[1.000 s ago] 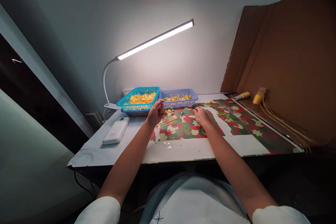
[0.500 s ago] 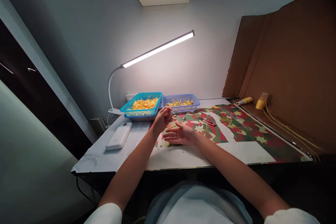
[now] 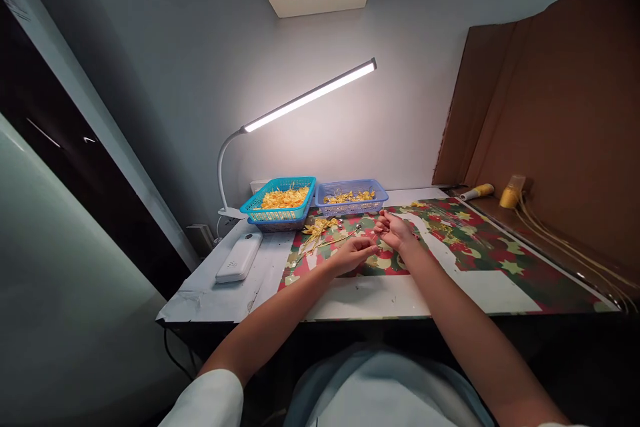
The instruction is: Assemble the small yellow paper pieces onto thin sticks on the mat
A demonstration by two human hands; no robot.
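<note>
One left hand (image 3: 354, 255) and one right hand (image 3: 394, 231) are kept near the LED lamp (image 3: 310, 96), presumably for visibility; whether either grip is open or closed cannot be determined.

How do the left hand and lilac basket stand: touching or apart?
Apart. The head view shows patterned mat between the left hand and the lilac basket.

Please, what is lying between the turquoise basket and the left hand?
Between the turquoise basket and the left hand, the head view shows a bundle of yellow strands and, nearer the hand, a long thin strand on the patterned cover.
</note>
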